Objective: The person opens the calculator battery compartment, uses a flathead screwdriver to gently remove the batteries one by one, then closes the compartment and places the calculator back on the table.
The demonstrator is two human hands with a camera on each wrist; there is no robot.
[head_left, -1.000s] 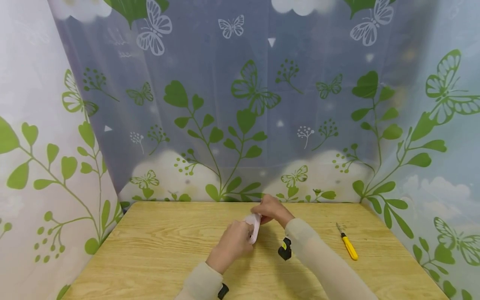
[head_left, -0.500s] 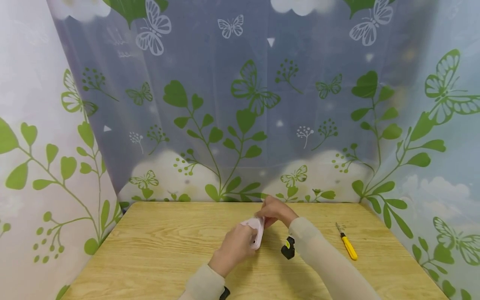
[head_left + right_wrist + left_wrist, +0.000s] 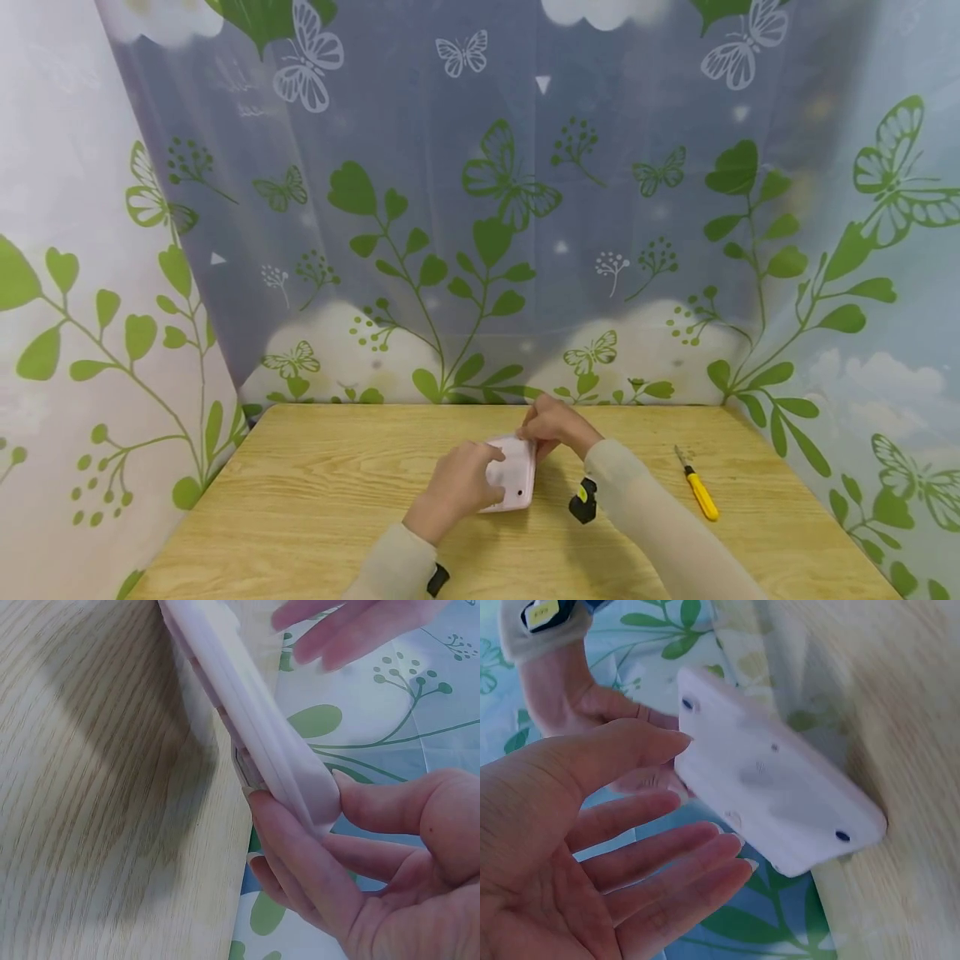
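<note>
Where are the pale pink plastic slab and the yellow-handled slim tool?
Pale pink plastic slab [image 3: 765, 780], left wrist view: its broad face.
Yellow-handled slim tool [image 3: 697, 487], head view: upper part of its handle.

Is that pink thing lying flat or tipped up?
Tipped up: the right grip pinches one end of the pink thing, and both wrist views show it slanting over the table.

Pale pink, round-cornered flat case [image 3: 780, 787]: smooth, plastic in appearance, soft satin sheen. Yellow-brown tabletop [image 3: 322, 475]: wood-grain surface, low sheen. Slim yellow-and-black tool [image 3: 698, 487]: plastic-looking handle [image 3: 703, 500], metallic shaft [image 3: 679, 455]. Cream sleeves [image 3: 641, 496]: matt cloth. Blue-grey leaf-printed backdrop [image 3: 420, 125]: smooth, lightly creased sheeting.
</note>
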